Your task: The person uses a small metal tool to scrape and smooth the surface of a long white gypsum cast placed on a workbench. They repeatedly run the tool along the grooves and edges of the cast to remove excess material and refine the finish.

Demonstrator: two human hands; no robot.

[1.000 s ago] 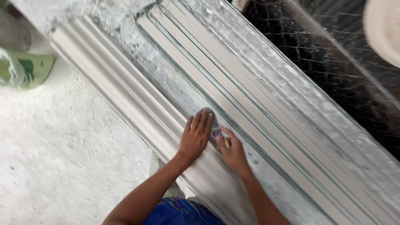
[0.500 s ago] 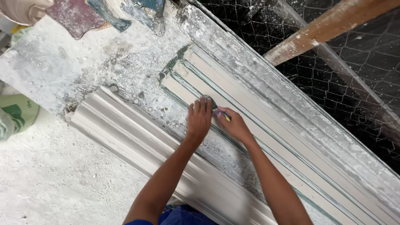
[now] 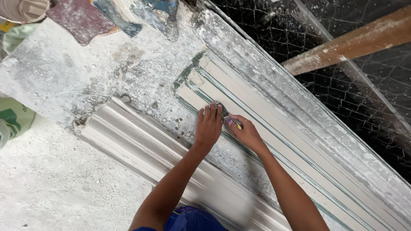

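Centrally in the frame, both hands work on a long ribbed plaster moulding point(image 3: 274, 128) that lies in a green-edged mould and runs from the middle toward the lower right. The left hand point(image 3: 208, 126) lies flat with fingers extended together, pressing a small dark scraping piece point(image 3: 221, 107) against the moulding near its upper end; how that piece is gripped stays hidden under the fingers. The right hand point(image 3: 245, 133) is curled closed around a small purple and yellow tool point(image 3: 232, 122), just beside the left hand. A second ribbed cornice length point(image 3: 141, 145) lies parallel on the dusty white table point(image 3: 98, 72), to the lower left of the arms. Wire mesh point(image 3: 342, 90) and a wooden beam point(image 3: 351, 42) fill the upper right; paint-stained patches point(image 3: 81, 19) sit at the upper left, and a green and white bag point(image 3: 13, 122) at the left edge. The moulding looks stiff, brittle and fairly heavy for its length, likely to snap if lifted by one end, so supporting it along its underside at two well-separated spots seems wisest.
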